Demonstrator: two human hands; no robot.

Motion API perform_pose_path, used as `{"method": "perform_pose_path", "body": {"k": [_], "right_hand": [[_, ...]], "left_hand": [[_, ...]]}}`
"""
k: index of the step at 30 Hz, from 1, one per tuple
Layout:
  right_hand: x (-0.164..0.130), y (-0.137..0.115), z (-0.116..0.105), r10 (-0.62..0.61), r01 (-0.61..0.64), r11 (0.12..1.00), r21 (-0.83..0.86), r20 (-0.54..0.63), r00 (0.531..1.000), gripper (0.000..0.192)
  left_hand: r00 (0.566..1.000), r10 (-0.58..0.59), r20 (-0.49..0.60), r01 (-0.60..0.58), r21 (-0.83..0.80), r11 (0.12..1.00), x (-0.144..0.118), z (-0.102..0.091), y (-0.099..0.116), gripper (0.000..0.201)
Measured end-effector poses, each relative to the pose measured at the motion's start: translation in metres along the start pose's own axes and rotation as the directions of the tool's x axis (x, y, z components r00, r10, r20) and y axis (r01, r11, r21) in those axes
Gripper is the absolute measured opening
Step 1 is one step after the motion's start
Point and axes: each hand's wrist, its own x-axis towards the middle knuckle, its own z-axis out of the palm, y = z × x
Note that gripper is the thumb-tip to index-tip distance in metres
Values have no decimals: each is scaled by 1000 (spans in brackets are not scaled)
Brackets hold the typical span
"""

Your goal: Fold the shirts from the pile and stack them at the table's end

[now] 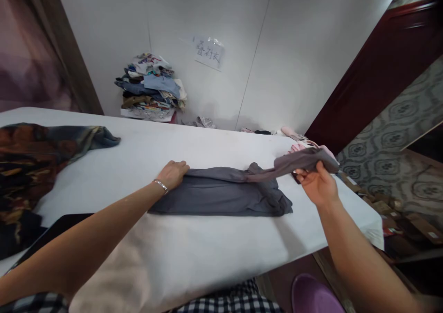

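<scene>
A dark grey shirt [214,197] lies folded into a long, low strip on the white-covered table [207,239]. My left hand [174,174], a silver bracelet at its wrist, has its fingers closed on the far left corner of the cloth. Off to the right, my right hand [320,186] pinches the end of the shirt's sleeve [297,161] between thumb and fingers. That sleeve is raised above the table and stretches back to the folded body, where the fabric bunches at the right end.
Patterned dark clothing [34,161] covers the table's left side. Behind the table stands a tall pile of clothes [152,85] against the wall, below a handwritten sign [209,53]. Pink and white garments [297,142] lie at the far right corner. A purple basin [314,297] is on the floor.
</scene>
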Motion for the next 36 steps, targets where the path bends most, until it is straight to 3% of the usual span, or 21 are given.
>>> {"method": "perform_pose_path", "body": {"k": [5,12,14,17,18,20,22,24,26,27,28,30,31,33,34,36], "right_hand": [[-50,15,-21,45,-37,992,-124,67,997,20],[-68,9,-29,-37,39,978,-207,13,999,20],[-68,9,-25,-33,41,968,-246,34,999,21],[-66,10,-9,-24,58,953,-296,116,993,23],[-66,10,0,-15,65,944,-323,155,988,23],[-68,13,22,46,74,910,-407,277,960,19],[-70,20,45,154,91,868,-488,438,886,15],[-69,31,61,250,134,836,-533,585,771,20],[-57,46,67,295,185,806,-563,651,699,34],[-46,54,65,304,199,782,-591,639,706,39],[-32,63,61,304,201,746,-635,593,746,42],[1,79,48,265,165,626,-762,407,874,45],[18,87,41,239,139,521,-842,300,924,46],[49,101,29,231,111,272,-956,177,957,47],[62,108,24,237,112,177,-978,153,959,46],[81,119,20,254,145,80,-986,160,954,44]], "left_hand": [[998,-41,49,43,-23,999,-13,4,6,32],[970,-127,206,156,-132,979,-17,-11,4,28],[973,-130,192,164,-173,971,-17,-20,10,27],[991,-101,90,130,-420,898,-17,-40,40,33],[994,-80,72,107,-541,834,-18,-48,55,36],[996,3,86,65,-777,627,-23,-63,91,43],[987,135,91,51,-960,275,-31,-72,128,54],[968,212,135,149,-987,-53,-39,-74,156,57],[945,232,229,283,-929,-236,-47,-67,174,47],[935,219,279,335,-897,-287,-50,-62,178,40],[929,191,317,365,-870,-332,-53,-57,180,34],[926,114,359,373,-832,-412,-57,-47,179,30],[927,73,367,361,-827,-430,-59,-44,177,30],[934,10,357,335,-865,-374,-62,-40,174,29],[943,-20,333,313,-906,-285,-65,-40,174,29],[975,-46,217,217,-976,-11,-71,-41,176,30]]}}
